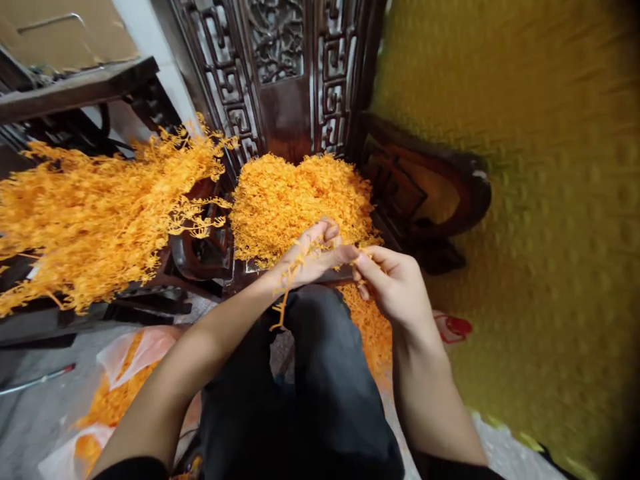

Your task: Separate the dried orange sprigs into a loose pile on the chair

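Observation:
My left hand holds a thin orange plastic sprig, which hangs down across the palm and wrist. Its thumb reaches toward my right hand, whose thumb and forefinger pinch a small orange piece at the thumb tip of the left. Right behind both hands, a big heap of orange plastic pieces covers the seat of a dark carved wooden chair. A large bundle of branched orange sprigs lies at the left.
Plastic bags with orange pieces stand on the floor at lower left. More orange pieces lie below the seat, right of my knees. A yellow textured sheet fills the right side. A cardboard box sits at upper left.

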Tool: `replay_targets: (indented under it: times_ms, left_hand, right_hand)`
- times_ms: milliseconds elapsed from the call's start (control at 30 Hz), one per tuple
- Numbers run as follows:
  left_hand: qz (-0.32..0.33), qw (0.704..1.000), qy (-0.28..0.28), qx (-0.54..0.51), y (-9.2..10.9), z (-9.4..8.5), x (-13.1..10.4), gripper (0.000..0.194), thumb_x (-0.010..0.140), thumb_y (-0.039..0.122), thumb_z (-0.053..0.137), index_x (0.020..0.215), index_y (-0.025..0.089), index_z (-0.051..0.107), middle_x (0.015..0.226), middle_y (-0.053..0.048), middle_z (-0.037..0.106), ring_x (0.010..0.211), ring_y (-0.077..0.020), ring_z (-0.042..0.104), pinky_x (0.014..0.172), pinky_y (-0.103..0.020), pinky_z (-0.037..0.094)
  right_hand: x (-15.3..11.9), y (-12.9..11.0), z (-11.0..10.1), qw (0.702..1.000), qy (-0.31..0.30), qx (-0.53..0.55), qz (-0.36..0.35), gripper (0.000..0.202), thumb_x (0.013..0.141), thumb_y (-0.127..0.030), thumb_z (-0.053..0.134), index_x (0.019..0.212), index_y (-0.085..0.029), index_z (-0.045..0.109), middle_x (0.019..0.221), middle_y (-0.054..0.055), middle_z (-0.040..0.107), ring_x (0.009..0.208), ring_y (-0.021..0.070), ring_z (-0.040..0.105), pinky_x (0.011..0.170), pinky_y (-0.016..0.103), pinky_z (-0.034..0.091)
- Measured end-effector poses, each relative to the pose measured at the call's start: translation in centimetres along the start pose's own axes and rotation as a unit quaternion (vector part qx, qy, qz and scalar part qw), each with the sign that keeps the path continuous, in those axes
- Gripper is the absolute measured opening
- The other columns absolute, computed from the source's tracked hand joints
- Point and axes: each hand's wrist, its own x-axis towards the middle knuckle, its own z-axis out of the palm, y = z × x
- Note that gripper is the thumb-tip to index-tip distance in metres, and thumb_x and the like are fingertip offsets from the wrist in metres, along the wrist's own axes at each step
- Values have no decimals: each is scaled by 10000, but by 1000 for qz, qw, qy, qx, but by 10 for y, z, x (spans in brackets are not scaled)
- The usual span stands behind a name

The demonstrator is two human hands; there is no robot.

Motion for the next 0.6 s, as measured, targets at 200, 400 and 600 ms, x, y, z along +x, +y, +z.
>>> replay_targets:
  times_ms: [200, 400, 600]
  left_hand:
    - [59, 978, -79, 186, -16, -1, 7, 712, 521, 466, 965, 812, 224, 362, 762, 47, 438, 645, -86, 401, 585, -246, 368]
    - [-79, 985, -96, 121, -16, 24, -18, 430, 743, 326, 831, 808, 227, 418, 650, 64, 400, 520, -63, 387, 495, -211, 317]
    - [-54, 988, 69, 124, 14, 5, -10, 191, 806, 195, 659, 789, 245, 475, 551, 85, 297, 409, -45, 271, 451, -169, 247]
  right_hand:
    - [-18, 13, -13, 1000, 0, 1, 21, 384, 937, -502, 645, 772, -156, 655, 557, -26, 566, 405, 65, 474, 435, 216, 340]
    - [-42, 28, -34, 985, -134, 74, 85, 425, 954, -519, 604, 718, -167, 637, 520, -28, 528, 377, 72, 442, 384, 217, 289]
    - [-82, 75, -84, 953, 134, 256, 88, 365, 825, -453, 769, 635, -189, 603, 517, -53, 439, 355, 46, 323, 379, 221, 222]
